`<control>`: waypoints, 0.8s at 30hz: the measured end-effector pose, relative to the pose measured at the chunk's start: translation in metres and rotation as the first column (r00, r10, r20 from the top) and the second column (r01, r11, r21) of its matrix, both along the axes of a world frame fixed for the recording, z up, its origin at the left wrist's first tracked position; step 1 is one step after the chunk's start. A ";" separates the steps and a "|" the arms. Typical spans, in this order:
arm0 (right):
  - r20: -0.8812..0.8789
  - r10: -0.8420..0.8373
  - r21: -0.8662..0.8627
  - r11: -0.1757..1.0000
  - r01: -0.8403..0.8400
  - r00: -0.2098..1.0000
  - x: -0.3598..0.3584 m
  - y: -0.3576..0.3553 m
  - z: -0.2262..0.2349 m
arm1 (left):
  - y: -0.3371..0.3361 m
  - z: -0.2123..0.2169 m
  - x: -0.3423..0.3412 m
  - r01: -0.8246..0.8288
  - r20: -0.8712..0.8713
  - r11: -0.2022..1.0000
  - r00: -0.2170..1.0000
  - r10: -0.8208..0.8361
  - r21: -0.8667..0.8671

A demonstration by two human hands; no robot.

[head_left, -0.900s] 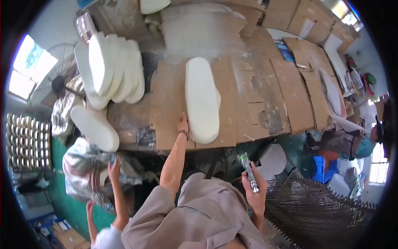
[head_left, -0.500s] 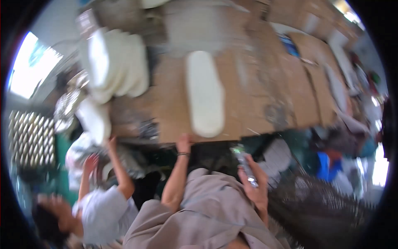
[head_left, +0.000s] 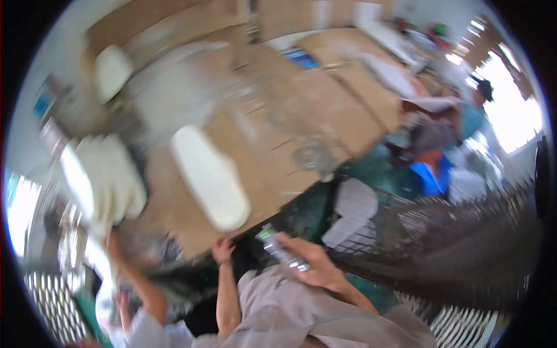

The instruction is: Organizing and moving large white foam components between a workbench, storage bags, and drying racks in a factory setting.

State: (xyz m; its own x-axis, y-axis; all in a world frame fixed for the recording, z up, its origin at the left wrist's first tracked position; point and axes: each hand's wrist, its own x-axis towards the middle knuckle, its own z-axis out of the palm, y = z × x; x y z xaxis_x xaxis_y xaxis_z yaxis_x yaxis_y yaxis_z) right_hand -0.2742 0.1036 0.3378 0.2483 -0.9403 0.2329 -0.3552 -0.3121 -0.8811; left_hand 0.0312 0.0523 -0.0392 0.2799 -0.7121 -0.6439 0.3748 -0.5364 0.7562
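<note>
Leftmost, fanned pale slabs (head_left: 116, 182) leaned at the tabletop's (head_left: 360, 116) left end | lone sole-shaped slab (head_left: 212, 180) lay near its front edge | left hand (head_left: 223, 251), fingers loosely parted, hung by that edge | silver tool (head_left: 282, 250) sat clasped in right hand (head_left: 317, 261).

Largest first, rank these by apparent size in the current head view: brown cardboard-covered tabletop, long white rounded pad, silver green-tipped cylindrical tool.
1. Brown cardboard-covered tabletop
2. Long white rounded pad
3. Silver green-tipped cylindrical tool
</note>
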 end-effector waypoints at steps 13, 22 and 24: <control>-0.030 -0.013 0.063 0.998 0.015 0.999 -0.018 0.027 0.017 | 0.011 0.034 -0.012 -0.029 0.218 0.996 0.976 0.009 0.088; -0.042 -0.067 0.080 0.994 0.070 0.997 -0.036 0.053 0.021 | 0.048 0.014 -0.038 0.026 0.144 0.989 0.988 -0.047 0.144; -0.009 -0.039 0.034 0.999 0.039 0.999 -0.039 0.051 0.023 | 0.067 0.014 -0.034 0.096 0.023 0.964 0.994 -0.105 0.249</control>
State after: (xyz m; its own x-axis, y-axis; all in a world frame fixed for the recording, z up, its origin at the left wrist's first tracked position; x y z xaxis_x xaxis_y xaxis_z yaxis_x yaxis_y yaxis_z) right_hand -0.3136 0.1543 0.3609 0.2128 -0.9566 0.1990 -0.3739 -0.2679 -0.8879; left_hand -0.0024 0.1196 -0.0251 0.2411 -0.5582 -0.7939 0.2842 -0.7416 0.6077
